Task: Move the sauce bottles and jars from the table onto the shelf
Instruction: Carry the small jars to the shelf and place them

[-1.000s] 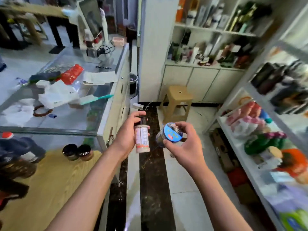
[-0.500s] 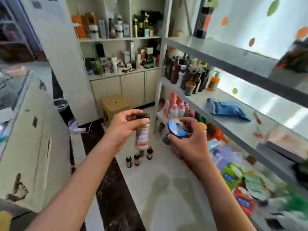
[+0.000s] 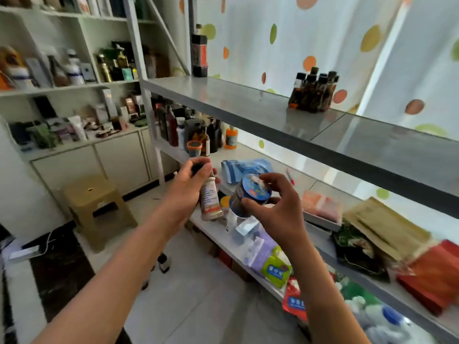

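My left hand [image 3: 190, 181] grips a small white-labelled bottle [image 3: 210, 202] by its black cap, so that the bottle hangs tilted below my fingers. My right hand [image 3: 275, 204] holds a jar with a blue lid [image 3: 250, 194] from the side, lid facing me. Both hands are in front of the grey metal shelf [image 3: 248, 108], near its middle board. A cluster of dark sauce bottles [image 3: 313, 91] stands on the upper board and one tall dark bottle [image 3: 199, 54] at its left end. Several more bottles [image 3: 191, 131] crowd the left end of the middle board.
A blue pouch [image 3: 244, 167], pink packets [image 3: 321, 206] and brown and red bags [image 3: 387, 229] lie on the middle board. Colourful packets [image 3: 275, 265] fill the lower board. A tan plastic stool [image 3: 95, 207] stands on the floor at left, small bottles [image 3: 164, 263] near it, white cabinets [image 3: 99, 160] behind.
The view has swung right from the glass counter and table to face the shelf. Both hands kept their bottle and jar and have come closer to the middle board.
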The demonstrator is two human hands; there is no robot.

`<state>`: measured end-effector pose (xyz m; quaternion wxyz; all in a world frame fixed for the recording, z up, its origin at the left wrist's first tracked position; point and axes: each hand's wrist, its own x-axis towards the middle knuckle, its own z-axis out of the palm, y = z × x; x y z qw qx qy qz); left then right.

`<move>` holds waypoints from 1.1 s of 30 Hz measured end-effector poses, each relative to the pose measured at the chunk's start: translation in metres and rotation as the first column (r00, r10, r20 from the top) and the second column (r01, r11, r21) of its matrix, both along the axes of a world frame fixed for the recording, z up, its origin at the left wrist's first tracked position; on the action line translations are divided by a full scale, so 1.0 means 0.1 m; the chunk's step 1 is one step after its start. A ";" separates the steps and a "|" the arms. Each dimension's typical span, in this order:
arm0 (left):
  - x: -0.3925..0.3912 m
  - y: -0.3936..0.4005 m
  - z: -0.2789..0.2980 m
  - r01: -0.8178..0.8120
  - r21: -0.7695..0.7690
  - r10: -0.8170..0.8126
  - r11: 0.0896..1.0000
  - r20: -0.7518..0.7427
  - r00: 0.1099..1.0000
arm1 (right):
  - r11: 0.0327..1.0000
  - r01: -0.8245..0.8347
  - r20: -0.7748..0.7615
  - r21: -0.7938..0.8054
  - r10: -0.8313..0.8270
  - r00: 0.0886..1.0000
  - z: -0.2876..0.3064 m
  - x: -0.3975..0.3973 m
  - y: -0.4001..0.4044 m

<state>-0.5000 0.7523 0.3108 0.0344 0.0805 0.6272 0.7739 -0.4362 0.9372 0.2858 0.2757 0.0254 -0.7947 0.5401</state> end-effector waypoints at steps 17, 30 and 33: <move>-1.38 1.19 0.51 0.157 -0.048 -0.164 0.986 -0.351 0.922 | 0.955 0.271 -0.110 0.117 -0.258 0.960 0.61 -0.92 1.15; -3.20 2.26 1.13 0.236 -0.020 -0.215 0.972 -0.491 0.844 | 0.792 0.572 -0.129 0.213 -0.557 0.820 1.31 -2.33 1.83; -3.62 2.55 1.16 0.233 -0.074 -0.239 0.970 -0.492 0.837 | 0.753 0.612 -0.096 0.241 -0.609 0.787 1.38 -2.72 1.99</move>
